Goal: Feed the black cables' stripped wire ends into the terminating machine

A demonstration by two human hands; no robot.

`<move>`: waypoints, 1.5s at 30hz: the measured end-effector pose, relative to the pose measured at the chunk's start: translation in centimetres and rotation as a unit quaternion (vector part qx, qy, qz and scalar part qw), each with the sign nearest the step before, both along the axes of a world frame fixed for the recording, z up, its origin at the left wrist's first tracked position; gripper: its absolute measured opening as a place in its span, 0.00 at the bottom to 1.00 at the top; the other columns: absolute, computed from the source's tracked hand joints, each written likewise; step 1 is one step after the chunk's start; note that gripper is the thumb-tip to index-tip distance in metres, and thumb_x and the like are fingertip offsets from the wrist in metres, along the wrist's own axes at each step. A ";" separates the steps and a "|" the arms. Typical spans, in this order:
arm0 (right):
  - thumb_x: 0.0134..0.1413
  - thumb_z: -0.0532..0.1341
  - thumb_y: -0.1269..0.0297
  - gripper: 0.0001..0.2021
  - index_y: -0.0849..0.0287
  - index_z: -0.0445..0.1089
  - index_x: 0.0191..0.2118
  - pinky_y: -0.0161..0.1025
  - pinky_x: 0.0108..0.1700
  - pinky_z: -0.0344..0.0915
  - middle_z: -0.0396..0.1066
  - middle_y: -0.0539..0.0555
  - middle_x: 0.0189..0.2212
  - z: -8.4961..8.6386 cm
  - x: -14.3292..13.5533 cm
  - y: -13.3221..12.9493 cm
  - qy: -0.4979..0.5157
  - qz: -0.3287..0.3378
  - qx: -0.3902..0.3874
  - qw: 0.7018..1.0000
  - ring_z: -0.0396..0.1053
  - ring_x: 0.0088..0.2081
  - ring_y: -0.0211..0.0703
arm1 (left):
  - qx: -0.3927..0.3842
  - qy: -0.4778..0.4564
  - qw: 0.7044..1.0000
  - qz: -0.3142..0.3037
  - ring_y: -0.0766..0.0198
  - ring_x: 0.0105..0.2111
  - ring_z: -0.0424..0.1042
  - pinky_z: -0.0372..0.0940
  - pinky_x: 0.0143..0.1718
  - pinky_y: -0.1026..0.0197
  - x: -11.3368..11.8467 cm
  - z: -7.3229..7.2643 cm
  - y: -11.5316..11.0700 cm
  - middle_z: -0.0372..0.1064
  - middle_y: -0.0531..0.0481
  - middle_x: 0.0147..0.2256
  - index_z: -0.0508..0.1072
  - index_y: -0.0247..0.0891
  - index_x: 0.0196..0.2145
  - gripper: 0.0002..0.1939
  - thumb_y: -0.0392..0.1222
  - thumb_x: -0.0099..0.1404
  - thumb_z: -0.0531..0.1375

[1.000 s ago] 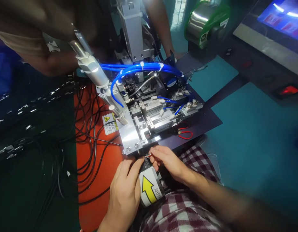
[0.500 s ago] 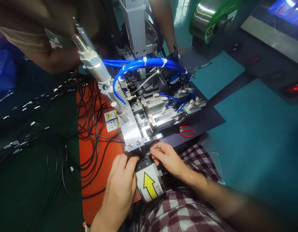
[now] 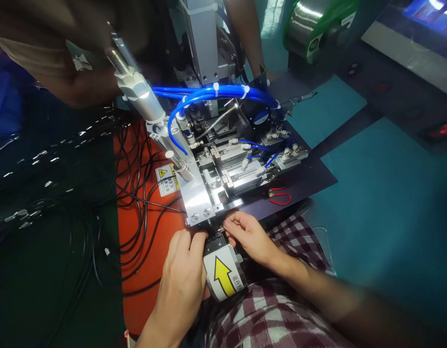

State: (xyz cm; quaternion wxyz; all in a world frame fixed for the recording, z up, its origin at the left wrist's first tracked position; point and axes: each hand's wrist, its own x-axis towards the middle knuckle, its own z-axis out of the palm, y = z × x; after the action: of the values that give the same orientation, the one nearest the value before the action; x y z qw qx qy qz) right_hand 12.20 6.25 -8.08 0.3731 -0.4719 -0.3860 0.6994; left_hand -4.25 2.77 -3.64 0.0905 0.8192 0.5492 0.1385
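Note:
At the front of a metal bench machine (image 3: pixel 200 193), both my hands meet close to a small black block. My right hand (image 3: pixel 250 237) is closed in a pinch at the machine's front edge. Thin reddish wire ends (image 3: pixel 220 229) show at its fingertips, too small to make out fully. My left hand (image 3: pixel 183 266) is curled at the block's left side, its fingertips partly hidden; what they hold does not show. Just below the fingers is a rounded housing with a yellow arrow label (image 3: pixel 223 278).
Black cables (image 3: pixel 143 164) lie tangled over the orange mat (image 3: pixel 147 309) at left. Red-handled pliers (image 3: pixel 280 198) rest beside the machine. Blue air tubes (image 3: pixel 223 92) arch above it. A solder wire spool (image 3: pixel 314 24) stands at back right. Another person's arm (image 3: pixel 247 34) is behind the machine.
Both hands keep nearly the same place and grip. The whole view has shifted very slightly.

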 end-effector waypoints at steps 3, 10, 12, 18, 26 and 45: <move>0.54 0.58 0.48 0.17 0.59 0.62 0.29 0.34 0.26 0.57 0.61 0.44 0.18 0.0 0.1 0.0 -0.009 0.003 0.011 1.000 0.60 0.20 0.34 | -0.001 0.005 1.000 0.005 0.55 0.36 0.60 0.60 0.33 0.56 0.1 0.0 0.0 0.59 0.45 0.34 0.64 0.35 0.40 0.13 0.24 0.61 0.48; 0.54 0.58 0.50 0.16 0.58 0.60 0.29 0.33 0.25 0.56 0.60 0.43 0.17 -0.2 -0.2 -0.2 -0.005 -0.011 0.007 1.000 0.60 0.19 0.34 | 0.061 0.058 0.996 -0.002 0.53 0.37 0.62 0.61 0.34 0.54 0.3 0.4 -0.1 0.63 0.43 0.37 0.67 0.36 0.43 0.13 0.27 0.64 0.48; 0.55 0.58 0.51 0.15 0.58 0.60 0.29 0.33 0.25 0.56 0.60 0.43 0.17 -0.4 -0.3 -0.3 -0.004 -0.015 0.007 1.000 0.59 0.19 0.33 | 0.068 0.061 0.996 -0.003 0.53 0.40 0.63 0.63 0.36 0.53 0.4 0.5 -0.3 0.64 0.41 0.39 0.67 0.35 0.45 0.14 0.28 0.65 0.48; 0.53 0.59 0.48 0.17 0.58 0.60 0.29 0.34 0.25 0.57 0.59 0.43 0.18 -0.5 -0.3 -0.4 0.005 -0.019 0.020 1.000 0.59 0.20 0.34 | 0.046 -0.047 0.997 -0.031 0.58 0.39 0.64 0.66 0.36 0.59 1.3 -0.4 -0.4 0.65 0.43 0.39 0.65 0.33 0.49 0.18 0.26 0.64 0.47; 0.54 0.59 0.51 0.16 0.59 0.60 0.28 0.34 0.26 0.57 0.59 0.45 0.22 -0.4 -0.4 -0.4 0.018 -0.027 0.005 0.999 0.60 0.22 0.33 | 0.043 -0.071 0.996 -0.036 0.59 0.38 0.66 0.67 0.37 0.60 1.0 -0.8 -0.2 0.68 0.43 0.40 0.66 0.33 0.50 0.17 0.27 0.65 0.48; 0.51 0.58 0.43 0.22 0.60 0.65 0.29 0.35 0.27 0.53 0.62 0.46 0.23 -0.2 0.9 -0.1 0.068 -0.031 -0.056 0.996 0.57 0.21 0.32 | -0.019 -0.132 0.991 0.029 0.61 0.43 0.66 0.67 0.43 0.59 1.0 -0.7 -1.0 0.61 0.44 0.42 0.67 0.37 0.50 0.18 0.29 0.67 0.47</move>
State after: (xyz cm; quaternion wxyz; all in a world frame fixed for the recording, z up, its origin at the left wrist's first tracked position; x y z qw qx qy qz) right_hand 13.07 6.18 -8.32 0.3933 -0.4551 -0.3045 0.7386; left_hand -3.28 1.74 -4.34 0.1741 0.7757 0.5580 0.2379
